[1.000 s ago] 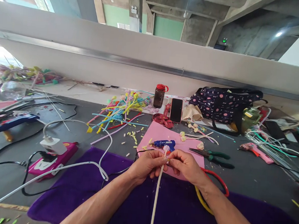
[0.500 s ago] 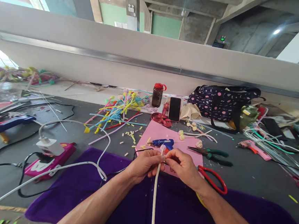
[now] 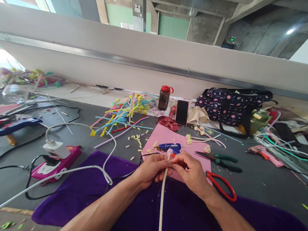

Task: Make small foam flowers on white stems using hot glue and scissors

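Between my hands a long cream stem (image 3: 162,206) runs down toward me, with a small pale pink flower head (image 3: 170,151) at its top. My left hand (image 3: 153,168) pinches the stem just below the flower head. The fingertips of my right hand (image 3: 188,169) are pressed together at the same spot, touching the stem; whatever small bit they grip is hidden. Just behind lies a blue glue gun (image 3: 169,146) on a pink sheet (image 3: 156,135). Red-handled scissors (image 3: 224,190) are partly covered by my right hand and wrist.
Green-handled pliers (image 3: 225,161) lie right of the sheet. A purple cloth (image 3: 82,195) spreads under my arms. Left is a pink power strip (image 3: 58,166) with cords. Behind stand a bottle (image 3: 164,98), a phone (image 3: 181,112), a patterned bag (image 3: 224,107) and bundled coloured stems (image 3: 128,115).
The whole view has shifted slightly, so things sit a little farther right. Both hands keep nearly the same pose at the stem.
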`<state>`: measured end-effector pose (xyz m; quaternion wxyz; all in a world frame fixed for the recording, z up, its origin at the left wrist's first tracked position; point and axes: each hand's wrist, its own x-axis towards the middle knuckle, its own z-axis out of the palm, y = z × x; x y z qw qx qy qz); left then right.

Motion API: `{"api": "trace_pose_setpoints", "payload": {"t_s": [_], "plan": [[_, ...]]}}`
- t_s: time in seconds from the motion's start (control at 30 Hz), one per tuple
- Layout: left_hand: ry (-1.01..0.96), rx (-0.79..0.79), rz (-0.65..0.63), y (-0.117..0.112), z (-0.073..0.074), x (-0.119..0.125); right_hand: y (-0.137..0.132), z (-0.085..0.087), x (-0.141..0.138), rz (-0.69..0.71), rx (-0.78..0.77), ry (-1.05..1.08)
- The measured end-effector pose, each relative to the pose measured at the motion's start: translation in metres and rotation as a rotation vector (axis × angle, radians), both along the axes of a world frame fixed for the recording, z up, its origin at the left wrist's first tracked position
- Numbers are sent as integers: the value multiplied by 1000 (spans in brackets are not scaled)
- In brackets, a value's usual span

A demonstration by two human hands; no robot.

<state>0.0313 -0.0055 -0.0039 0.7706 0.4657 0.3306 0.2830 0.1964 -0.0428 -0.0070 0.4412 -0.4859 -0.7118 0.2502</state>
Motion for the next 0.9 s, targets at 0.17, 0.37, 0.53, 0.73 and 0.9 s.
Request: {"api": "trace_pose_setpoints", "payload": {"t_s": [0.17, 0.37, 0.53, 0.73, 0.9], "plan": [[32, 14, 10, -1, -1, 1, -2, -1, -1, -13, 40, -85], [69, 57, 10, -2, -1, 2, -4, -1, -3, -13, 89, -119], [55, 87, 35, 0, -1, 0, 0, 4, 3, -44, 85, -72], [17, 55, 104, 1, 2, -3, 5, 12, 15, -80, -73, 136], [24, 73, 167, 2, 6, -6, 9, 17, 23, -130, -222, 336]]}}
